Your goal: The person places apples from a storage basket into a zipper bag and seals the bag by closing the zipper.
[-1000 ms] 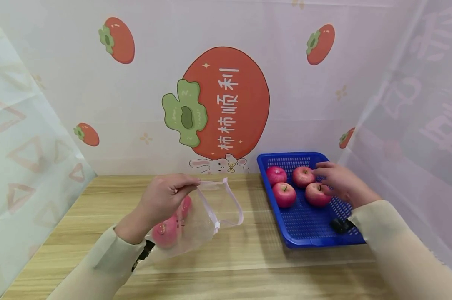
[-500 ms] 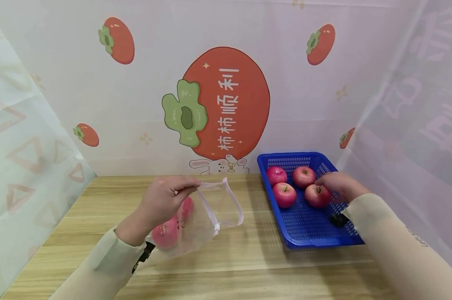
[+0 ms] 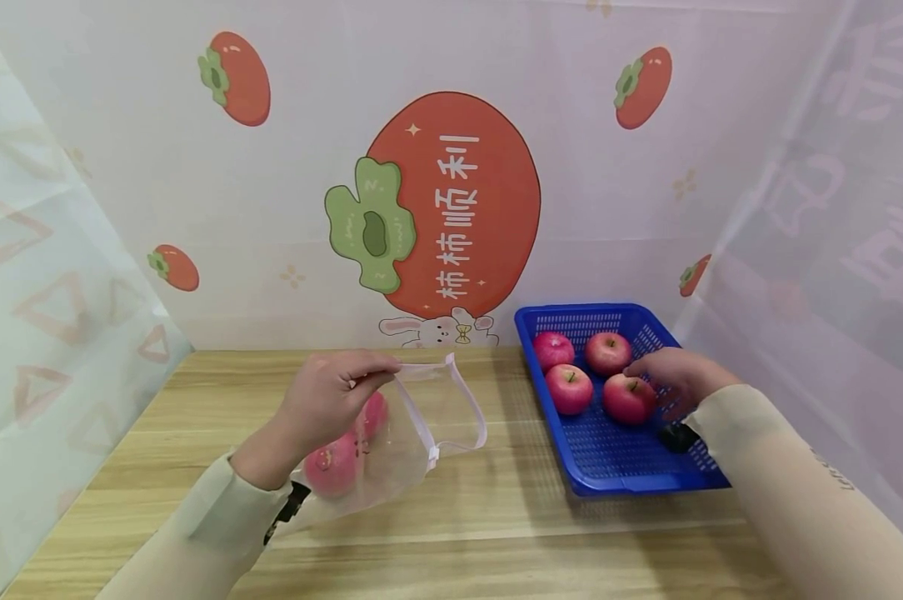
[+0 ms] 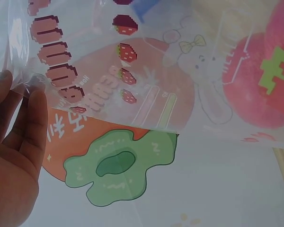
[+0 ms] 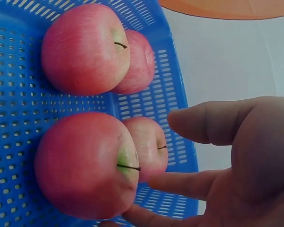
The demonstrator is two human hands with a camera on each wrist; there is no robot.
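Note:
My left hand [image 3: 331, 400] pinches the rim of a clear zip bag [image 3: 402, 471], whose mouth gapes toward the right. Red apples [image 3: 331, 465] lie inside the bag; printed strawberries on its film appear in the left wrist view. At the right, my right hand [image 3: 680, 377] reaches into a blue basket [image 3: 631, 486]. Its fingers touch the side of the front right apple [image 3: 629, 399], while the thumb [image 5: 203, 124] stands apart from that apple in the right wrist view. Three other apples, including a back right apple [image 3: 608, 353], sit beside it.
The bag and basket stand on a wood-grain table [image 3: 481, 533]. A white backdrop [image 3: 301, 167] with persimmon prints rises behind them, and pale sheets [image 3: 819, 275] close off both sides. The basket's raised walls surround the apples.
My right hand has come down into the basket, and its fingers have lowered beside the front right apple. That apple has turned and shifted slightly toward me. The left hand stays in place.

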